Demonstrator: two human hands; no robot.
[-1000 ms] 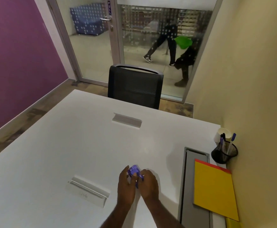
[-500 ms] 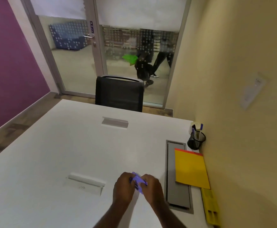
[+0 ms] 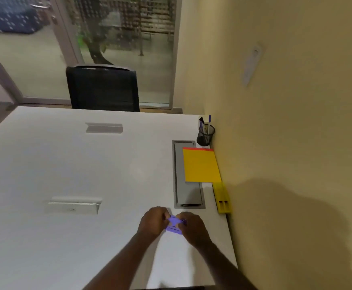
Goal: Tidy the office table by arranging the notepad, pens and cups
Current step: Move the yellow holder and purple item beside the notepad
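Both hands meet just above the white table (image 3: 66,168) near its front right. My left hand (image 3: 153,221) and my right hand (image 3: 192,227) each pinch a small purple object (image 3: 174,225) between them; what it is I cannot tell. A yellow notepad (image 3: 201,165) with a red top edge lies by the right wall. Behind it stands a black mesh pen cup (image 3: 206,135) holding several pens. No drinking cup is visible in this view.
A grey cable tray (image 3: 181,193) is set into the table left of the notepad. A yellow plastic piece (image 3: 223,198) lies along the wall. Two small clear stands (image 3: 74,206) (image 3: 103,128) sit on the table. A black chair (image 3: 102,88) is at the far side.
The view has swung right and closer to the wall. Both hands stay together on the purple object. The white cup behind the pen cup has dropped out of sight.
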